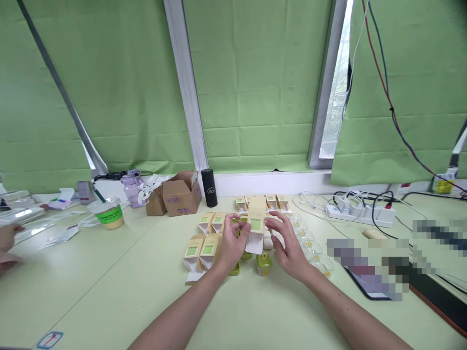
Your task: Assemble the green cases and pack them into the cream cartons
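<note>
My left hand (232,245) pinches a small kraft-coloured paper box (257,211) by its left side, thumb on the front. The box has a green patch on its face, and a white flap hangs out at its lower end. Beside its right edge is my right hand (290,248), fingers apart and curved; whether a fingertip touches the box I cannot tell. Just below stands a small clear container with a green lid (264,262). More green lids (235,269) are partly hidden by my left hand. White rounded pieces (268,241) lie behind the box.
Similar paper boxes (197,250) stand to the left, with another row (279,203) behind. Clear containers (310,245) line the right. Farther out are a power strip (365,215), a phone (368,282), a cardboard carton (182,197), a black bottle (209,188) and a drink cup (109,214). Another person's hand (9,238) shows far left.
</note>
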Demonstrator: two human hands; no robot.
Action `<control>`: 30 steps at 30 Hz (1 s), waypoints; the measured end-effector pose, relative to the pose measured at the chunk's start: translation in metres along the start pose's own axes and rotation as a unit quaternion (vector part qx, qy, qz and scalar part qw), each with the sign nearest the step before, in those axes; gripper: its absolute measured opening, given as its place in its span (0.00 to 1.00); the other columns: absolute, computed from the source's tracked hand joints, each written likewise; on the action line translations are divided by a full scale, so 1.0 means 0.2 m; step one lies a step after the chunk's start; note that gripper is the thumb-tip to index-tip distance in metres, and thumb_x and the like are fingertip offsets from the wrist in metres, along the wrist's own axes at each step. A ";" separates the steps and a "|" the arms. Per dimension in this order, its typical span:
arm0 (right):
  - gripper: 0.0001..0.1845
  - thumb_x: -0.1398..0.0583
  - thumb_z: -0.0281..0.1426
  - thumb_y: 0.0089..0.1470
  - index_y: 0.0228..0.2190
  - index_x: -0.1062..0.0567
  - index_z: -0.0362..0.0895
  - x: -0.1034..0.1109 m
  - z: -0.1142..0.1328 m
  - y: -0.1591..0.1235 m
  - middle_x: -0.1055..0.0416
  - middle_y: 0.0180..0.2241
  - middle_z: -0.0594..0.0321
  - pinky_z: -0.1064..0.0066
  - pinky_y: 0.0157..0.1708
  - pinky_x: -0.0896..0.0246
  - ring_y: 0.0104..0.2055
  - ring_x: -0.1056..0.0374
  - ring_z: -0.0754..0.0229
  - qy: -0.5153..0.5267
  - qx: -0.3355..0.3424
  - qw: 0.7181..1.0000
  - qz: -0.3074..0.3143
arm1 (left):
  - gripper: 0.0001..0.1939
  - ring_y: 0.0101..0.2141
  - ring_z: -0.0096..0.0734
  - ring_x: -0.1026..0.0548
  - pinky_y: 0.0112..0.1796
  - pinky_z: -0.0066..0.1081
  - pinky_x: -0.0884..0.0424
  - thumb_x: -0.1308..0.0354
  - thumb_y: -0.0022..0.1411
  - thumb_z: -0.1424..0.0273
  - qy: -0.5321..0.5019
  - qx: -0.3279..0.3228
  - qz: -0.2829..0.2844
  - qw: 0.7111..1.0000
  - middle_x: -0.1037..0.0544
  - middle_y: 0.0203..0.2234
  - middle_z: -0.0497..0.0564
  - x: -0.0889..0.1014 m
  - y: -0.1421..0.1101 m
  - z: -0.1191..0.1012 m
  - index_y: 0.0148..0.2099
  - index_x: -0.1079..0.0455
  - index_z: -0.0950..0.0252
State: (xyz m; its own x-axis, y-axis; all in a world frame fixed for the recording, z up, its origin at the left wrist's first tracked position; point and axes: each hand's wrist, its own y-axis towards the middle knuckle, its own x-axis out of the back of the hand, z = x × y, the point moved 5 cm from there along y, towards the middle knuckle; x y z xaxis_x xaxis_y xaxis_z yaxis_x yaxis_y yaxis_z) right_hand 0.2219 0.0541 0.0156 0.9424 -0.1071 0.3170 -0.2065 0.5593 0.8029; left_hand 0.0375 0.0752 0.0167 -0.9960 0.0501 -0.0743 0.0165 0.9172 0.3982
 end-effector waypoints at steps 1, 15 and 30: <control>0.21 0.49 0.35 0.74 0.64 0.32 0.57 0.00 0.00 0.00 0.41 0.66 0.51 0.42 0.65 0.33 0.73 0.47 0.44 0.007 -0.002 1.000 0.002 | 0.27 0.30 0.29 0.23 0.30 0.26 0.31 0.36 0.66 0.46 0.010 0.006 -0.004 1.000 0.19 0.35 0.46 0.00 0.00 0.00 0.52 0.44 0.56; 0.17 0.46 0.41 0.73 0.57 0.25 0.57 0.00 -0.07 0.00 0.42 0.62 0.53 0.55 0.52 0.24 0.50 0.25 0.54 0.144 -0.104 0.983 -0.035 | 0.18 0.53 0.39 0.25 0.55 0.40 0.29 0.44 0.75 0.54 0.113 -0.088 0.020 0.989 0.23 0.54 0.56 0.01 -0.04 -0.04 0.60 0.38 0.56; 0.21 0.38 0.43 0.68 0.60 0.26 0.58 -0.02 -0.11 -0.02 0.44 0.64 0.54 0.58 0.50 0.25 0.50 0.27 0.53 0.195 -0.128 0.972 -0.001 | 0.20 0.64 0.46 0.31 0.63 0.46 0.32 0.38 0.70 0.68 0.152 -0.160 0.076 0.972 0.34 0.65 0.55 -0.01 -0.05 -0.04 0.62 0.28 0.53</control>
State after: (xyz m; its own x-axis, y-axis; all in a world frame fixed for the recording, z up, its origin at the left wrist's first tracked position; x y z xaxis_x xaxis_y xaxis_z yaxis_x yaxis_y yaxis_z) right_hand 0.2254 0.0715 0.0005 0.9813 0.1834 0.0589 -0.1785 0.7516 0.6350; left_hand 0.0378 0.0638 0.0200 -0.9651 0.0126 0.2617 0.1862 0.7357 0.6512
